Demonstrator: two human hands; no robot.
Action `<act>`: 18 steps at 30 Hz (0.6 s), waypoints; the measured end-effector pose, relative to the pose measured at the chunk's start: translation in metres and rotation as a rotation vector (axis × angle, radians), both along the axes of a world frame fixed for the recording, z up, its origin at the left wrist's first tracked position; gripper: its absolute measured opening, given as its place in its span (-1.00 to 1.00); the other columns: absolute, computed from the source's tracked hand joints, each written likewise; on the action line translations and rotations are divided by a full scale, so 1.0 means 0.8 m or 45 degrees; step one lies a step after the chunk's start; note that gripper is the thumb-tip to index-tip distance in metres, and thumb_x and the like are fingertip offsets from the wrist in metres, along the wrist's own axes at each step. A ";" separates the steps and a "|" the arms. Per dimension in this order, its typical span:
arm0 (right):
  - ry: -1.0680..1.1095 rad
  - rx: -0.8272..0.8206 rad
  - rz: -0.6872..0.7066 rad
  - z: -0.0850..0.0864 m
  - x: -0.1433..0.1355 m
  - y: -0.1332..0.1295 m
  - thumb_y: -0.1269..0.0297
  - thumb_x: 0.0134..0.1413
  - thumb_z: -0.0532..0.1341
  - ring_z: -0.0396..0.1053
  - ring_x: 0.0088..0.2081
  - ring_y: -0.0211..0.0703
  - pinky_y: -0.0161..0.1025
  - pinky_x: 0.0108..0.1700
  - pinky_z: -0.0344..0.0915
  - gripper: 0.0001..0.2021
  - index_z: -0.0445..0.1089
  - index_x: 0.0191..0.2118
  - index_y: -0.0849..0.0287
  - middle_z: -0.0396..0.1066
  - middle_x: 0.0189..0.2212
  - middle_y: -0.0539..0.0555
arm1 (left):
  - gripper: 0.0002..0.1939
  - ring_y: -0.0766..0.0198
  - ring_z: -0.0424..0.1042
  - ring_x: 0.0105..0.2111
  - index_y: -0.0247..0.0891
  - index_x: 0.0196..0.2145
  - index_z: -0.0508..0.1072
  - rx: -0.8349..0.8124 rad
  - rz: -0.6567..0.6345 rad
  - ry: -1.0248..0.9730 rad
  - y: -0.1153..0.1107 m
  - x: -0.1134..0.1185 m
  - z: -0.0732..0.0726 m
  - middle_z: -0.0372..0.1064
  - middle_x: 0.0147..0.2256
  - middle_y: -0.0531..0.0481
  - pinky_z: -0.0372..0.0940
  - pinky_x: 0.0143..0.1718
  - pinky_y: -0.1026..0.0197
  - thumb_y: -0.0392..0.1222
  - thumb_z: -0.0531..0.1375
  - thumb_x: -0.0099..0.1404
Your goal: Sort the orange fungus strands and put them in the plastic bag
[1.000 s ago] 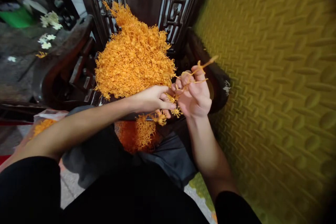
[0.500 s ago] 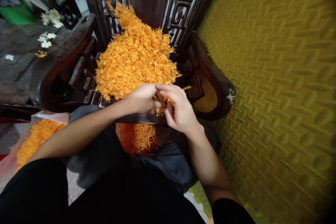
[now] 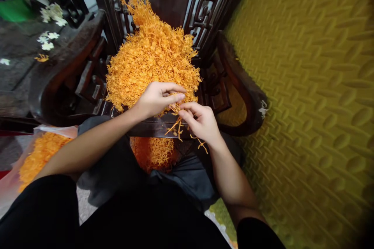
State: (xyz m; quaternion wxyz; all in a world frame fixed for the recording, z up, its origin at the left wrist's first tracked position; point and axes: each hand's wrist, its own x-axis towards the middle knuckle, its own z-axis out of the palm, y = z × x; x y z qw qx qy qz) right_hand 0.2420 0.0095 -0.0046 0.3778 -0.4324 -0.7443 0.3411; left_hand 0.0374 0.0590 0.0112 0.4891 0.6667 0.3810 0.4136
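A tall heap of branching orange plastic flower sprigs rests on the seat of a dark carved wooden chair. At its front edge my left hand is closed, thumb against fingers, on a bit of orange sprig. My right hand meets it from the right, its thumb and forefinger pinching a few loose sprigs. Their thin ends hang below the fingers over the seat's front rail. Another sprig end pokes out under my right palm. Fingers partly hide where the pieces meet.
Curved armrests flank the seat. Below it, between my knees, is another orange pile. A clear bag of orange pieces stands at left. White flowers and a green container lie on the left surface. Yellow textured matting covers the right.
My hands have drawn slightly apart, the left moving up toward the heap. Longer sprig ends now dangle below my right hand. The view has shifted a little.
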 end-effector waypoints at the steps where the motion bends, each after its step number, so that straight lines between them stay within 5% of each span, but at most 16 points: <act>1: 0.002 -0.061 0.017 0.000 0.001 0.002 0.10 0.31 0.31 0.07 -0.57 -0.35 -0.29 -0.43 0.07 -0.76 0.55 -0.14 0.20 0.11 -0.62 -0.16 | -0.78 0.31 0.57 -0.38 -0.29 -0.22 0.62 0.069 0.019 0.040 -0.001 0.001 0.000 0.63 -0.34 -0.03 0.47 -0.29 0.24 -0.08 0.32 0.32; 4: 0.013 -0.263 0.080 0.003 0.005 0.005 0.06 0.28 0.33 0.07 -0.57 -0.35 -0.29 -0.46 0.02 -0.71 0.56 -0.10 0.20 0.09 -0.62 -0.16 | -0.66 0.27 0.60 -0.28 -0.26 -0.33 0.66 0.205 0.169 0.081 -0.003 0.004 -0.001 0.64 -0.34 -0.03 0.48 -0.15 0.21 0.07 0.28 0.38; 7: 0.033 -0.385 0.095 0.010 0.006 0.003 0.05 0.27 0.32 0.05 -0.57 -0.36 -0.30 -0.48 -0.03 -0.71 0.57 -0.17 0.21 0.10 -0.62 -0.14 | -0.50 0.31 0.56 -0.33 -0.26 -0.31 0.63 0.268 0.350 0.035 0.014 -0.003 -0.004 0.61 -0.38 -0.02 0.45 -0.22 0.20 0.27 0.23 0.40; 12: 0.012 -0.540 0.194 0.012 0.010 -0.003 0.11 0.21 0.36 -0.04 -0.59 -0.39 -0.32 -0.53 -0.10 -0.75 0.59 -0.20 0.23 0.07 -0.64 -0.15 | -0.39 0.59 0.35 -0.43 -0.17 -0.05 0.41 0.428 0.955 -0.135 0.076 -0.066 0.002 0.49 -0.37 0.26 0.22 -0.42 0.34 0.45 0.00 0.45; 15: 0.228 -0.584 0.046 0.006 0.013 0.000 0.02 0.21 0.36 0.05 -0.60 -0.38 -0.34 -0.55 -0.01 -0.68 0.57 -0.15 0.21 0.10 -0.65 -0.15 | -0.47 0.52 0.37 -0.39 -0.10 0.08 0.36 0.515 0.830 -0.120 0.066 -0.079 0.013 0.51 -0.23 0.21 0.22 -0.43 0.29 0.37 0.02 0.49; 18: 0.437 -0.593 -0.096 0.001 0.013 0.005 -0.05 0.18 0.38 0.13 -0.62 -0.38 -0.36 -0.58 -0.01 -0.62 0.56 -0.07 0.16 0.21 -0.64 -0.13 | -0.49 0.38 0.37 -0.43 -0.13 0.03 0.44 0.547 0.526 0.140 0.012 -0.046 0.022 0.49 -0.31 0.06 0.19 -0.45 0.18 0.29 -0.06 0.56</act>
